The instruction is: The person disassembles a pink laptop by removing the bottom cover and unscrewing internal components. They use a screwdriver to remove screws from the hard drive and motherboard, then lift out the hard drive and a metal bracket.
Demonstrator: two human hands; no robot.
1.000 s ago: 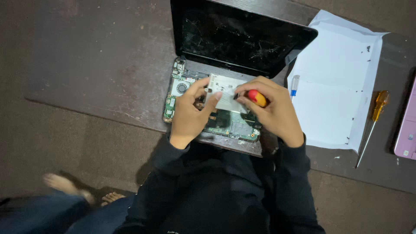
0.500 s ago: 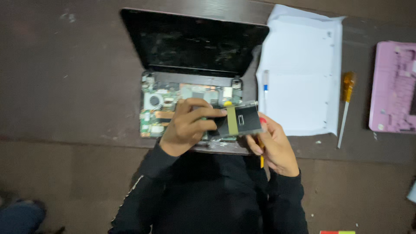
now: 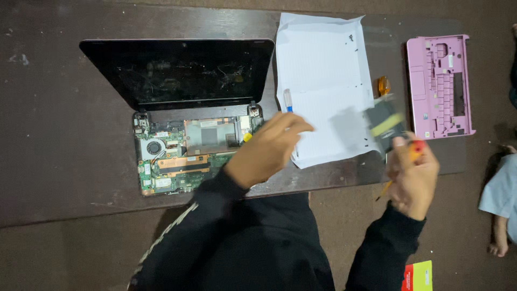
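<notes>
Dark wooden table (image 3: pixel 59 124), seen from above. Opened laptop (image 3: pixel 183 108), keyboard deck removed, motherboard (image 3: pixel 177 156) exposed near the front edge. Right hand (image 3: pixel 412 172) has swung right, off the laptop, gripping a black rectangular drive-like part (image 3: pixel 385 126), blurred, plus a red-handled screwdriver (image 3: pixel 416 146); the part is now out. Left hand (image 3: pixel 269 148), loosely curled and empty, hovers beside the white paper (image 3: pixel 323 81). Pink palmrest cover (image 3: pixel 439 86) lies toward the right edge.

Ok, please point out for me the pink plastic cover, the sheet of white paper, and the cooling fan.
pink plastic cover (image 3: pixel 439 86), head view, on its middle panel.
sheet of white paper (image 3: pixel 318 70), head view, on its bare upper part.
cooling fan (image 3: pixel 154 147), head view, on its round hub.
</notes>
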